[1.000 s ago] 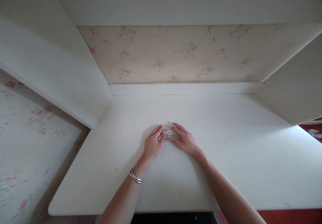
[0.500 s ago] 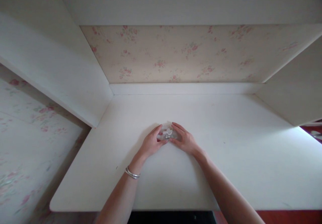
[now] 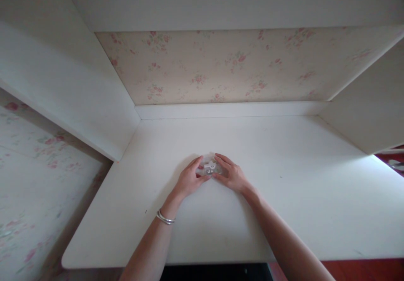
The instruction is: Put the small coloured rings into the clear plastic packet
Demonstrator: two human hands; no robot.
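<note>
A small clear plastic case (image 3: 209, 167) with white shapes in or on it is on the white desk. My left hand (image 3: 191, 176) curves around its left side, fingertips at the far edge and thumb at the near edge. From the right, my right hand (image 3: 231, 175) grips it the same way, and the two thumbs almost meet in front. Both hands are closed about the case, and the fingers cover its sides. A silver bangle (image 3: 165, 218) circles my left wrist.
The white desk top (image 3: 303, 213) has a rounded front left corner. White panels (image 3: 107, 116) rise at the left and right, with floral wallpaper (image 3: 221, 70) at the back under a shelf. Below the front edge is something black (image 3: 217, 271).
The camera view has tilted slightly. Both hands keep their hold on the clear case, which has not visibly moved on the desk.
</note>
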